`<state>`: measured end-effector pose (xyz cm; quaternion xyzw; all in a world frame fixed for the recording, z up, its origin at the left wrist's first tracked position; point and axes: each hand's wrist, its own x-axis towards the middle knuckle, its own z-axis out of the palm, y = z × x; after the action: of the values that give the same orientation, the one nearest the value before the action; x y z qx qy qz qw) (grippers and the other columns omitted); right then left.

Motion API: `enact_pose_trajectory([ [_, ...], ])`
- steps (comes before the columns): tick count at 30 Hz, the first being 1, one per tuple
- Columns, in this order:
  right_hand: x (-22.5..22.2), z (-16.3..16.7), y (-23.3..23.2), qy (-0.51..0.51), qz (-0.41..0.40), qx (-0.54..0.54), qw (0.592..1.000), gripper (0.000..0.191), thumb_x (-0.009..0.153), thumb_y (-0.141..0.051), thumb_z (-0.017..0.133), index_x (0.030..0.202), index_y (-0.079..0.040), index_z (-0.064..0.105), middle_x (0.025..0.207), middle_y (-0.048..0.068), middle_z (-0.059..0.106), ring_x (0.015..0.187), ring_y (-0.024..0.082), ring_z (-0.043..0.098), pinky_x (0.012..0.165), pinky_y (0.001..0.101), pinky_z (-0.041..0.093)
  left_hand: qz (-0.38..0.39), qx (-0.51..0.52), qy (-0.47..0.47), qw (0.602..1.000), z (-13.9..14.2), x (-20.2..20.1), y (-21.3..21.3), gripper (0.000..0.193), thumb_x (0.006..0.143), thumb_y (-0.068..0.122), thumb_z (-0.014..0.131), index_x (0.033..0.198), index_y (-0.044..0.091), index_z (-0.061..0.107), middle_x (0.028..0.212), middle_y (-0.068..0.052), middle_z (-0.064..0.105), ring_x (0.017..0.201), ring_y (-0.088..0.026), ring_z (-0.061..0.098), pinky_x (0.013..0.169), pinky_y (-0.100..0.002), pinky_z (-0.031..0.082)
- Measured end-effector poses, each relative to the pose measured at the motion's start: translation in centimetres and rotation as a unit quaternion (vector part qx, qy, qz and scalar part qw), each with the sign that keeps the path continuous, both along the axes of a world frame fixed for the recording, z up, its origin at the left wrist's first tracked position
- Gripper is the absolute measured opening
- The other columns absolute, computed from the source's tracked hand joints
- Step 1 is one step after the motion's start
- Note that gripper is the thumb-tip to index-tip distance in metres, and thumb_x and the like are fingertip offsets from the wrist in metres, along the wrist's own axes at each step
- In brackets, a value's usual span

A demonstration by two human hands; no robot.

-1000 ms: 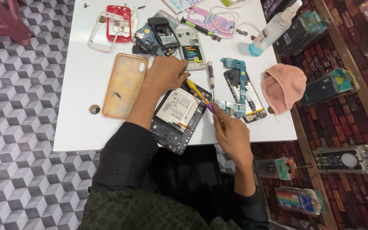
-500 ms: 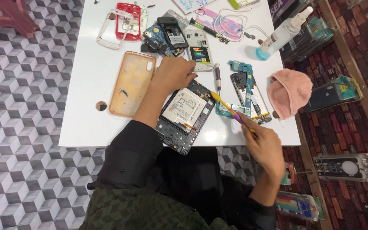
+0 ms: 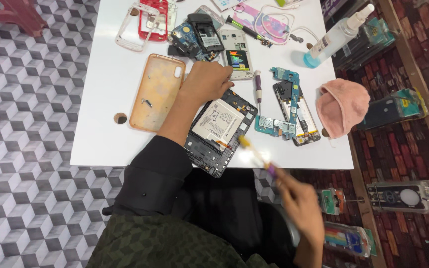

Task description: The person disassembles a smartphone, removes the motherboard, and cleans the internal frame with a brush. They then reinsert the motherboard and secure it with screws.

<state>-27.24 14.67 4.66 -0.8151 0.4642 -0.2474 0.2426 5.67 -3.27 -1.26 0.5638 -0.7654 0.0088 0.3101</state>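
Note:
An opened phone [image 3: 219, 131] with its white battery showing lies on the white table [image 3: 100, 119]. My left hand [image 3: 207, 82] rests fist-like on the phone's upper left corner, pinning it. My right hand [image 3: 299, 203] is off the table's near edge and grips a thin yellow tool with a purple grip [image 3: 255, 155]. The tool's tip hovers over the phone's lower right corner. It is blurred.
An orange phone case [image 3: 155, 92] lies left of my arm. Circuit boards and a phone frame [image 3: 289, 106], a screwdriver [image 3: 258, 92], a pink cloth [image 3: 343, 106], a bottle [image 3: 336, 34] and several phone parts [image 3: 194, 30] fill the table's right and far side.
My right hand has drawn back toward me and off the table edge with the yellow tool, away from the phone's middle. My left hand has stayed on the phone.

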Motion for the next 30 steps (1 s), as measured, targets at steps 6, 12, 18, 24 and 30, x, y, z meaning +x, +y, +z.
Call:
enact_pose_trajectory([
  [6, -1.8, -2.0, 1.0, 0.041, -0.075, 0.123, 0.989, 0.044, 0.095, -0.009, 0.061, 0.138, -0.013, 0.065, 0.073, 0.015, 0.070, 0.060, 0.011, 0.056, 0.057, 0.0272, 0.047, -0.001, 0.014, 0.008, 1.000, 0.3, 0.0, 0.1, 0.022, 0.090, 0.032, 0.076, 0.089, 0.010, 0.071, 0.076, -0.010, 0.071, 0.075, -0.033, 0.071, 0.065, -0.049, 0.053],
  [12, -1.9, -3.1, 0.0, -0.053, 0.107, 0.121, 0.985, 0.040, 0.096, -0.005, 0.062, 0.136, -0.008, 0.066, 0.111, 0.010, 0.078, 0.063, 0.008, 0.061, 0.061, 0.0247, 0.052, -0.011, -0.016, -0.014, 1.000, 0.6, 0.3, 0.5, 0.025, 0.089, 0.032, 0.076, 0.090, 0.008, 0.070, 0.077, -0.012, 0.071, 0.075, -0.035, 0.070, 0.065, -0.048, 0.053],
  [18, -1.5, -4.3, -0.3, -0.009, 0.008, 0.068, 0.998, 0.045, 0.093, -0.003, 0.063, 0.137, -0.010, 0.065, 0.073, 0.011, 0.067, 0.059, 0.013, 0.059, 0.056, 0.0314, 0.049, -0.016, 0.003, -0.002, 1.000, 1.6, 1.3, 1.6, 0.023, 0.090, 0.031, 0.075, 0.088, 0.008, 0.070, 0.076, -0.009, 0.071, 0.075, -0.034, 0.070, 0.064, -0.049, 0.052],
  [24, -0.5, -3.3, 0.2, -0.033, 0.033, 0.023, 0.999, 0.042, 0.088, -0.004, 0.070, 0.130, -0.014, 0.071, 0.066, 0.009, 0.051, 0.052, 0.019, 0.053, 0.052, 0.0339, 0.046, -0.001, 0.009, -0.033, 0.999, 3.0, 2.2, 3.4, 0.028, 0.091, 0.036, 0.075, 0.086, 0.010, 0.070, 0.071, -0.012, 0.068, 0.071, -0.035, 0.068, 0.061, -0.049, 0.050],
  [30, 0.1, -3.2, 1.1, -0.017, 0.027, 0.015, 0.999, 0.044, 0.085, -0.004, 0.076, 0.128, -0.015, 0.073, 0.067, 0.008, 0.050, 0.048, 0.019, 0.051, 0.046, 0.0346, 0.043, 0.015, 0.045, -0.045, 0.998, 3.8, 2.6, 4.5, 0.028, 0.093, 0.035, 0.073, 0.085, 0.009, 0.068, 0.067, -0.011, 0.066, 0.069, -0.034, 0.067, 0.061, -0.048, 0.049],
])
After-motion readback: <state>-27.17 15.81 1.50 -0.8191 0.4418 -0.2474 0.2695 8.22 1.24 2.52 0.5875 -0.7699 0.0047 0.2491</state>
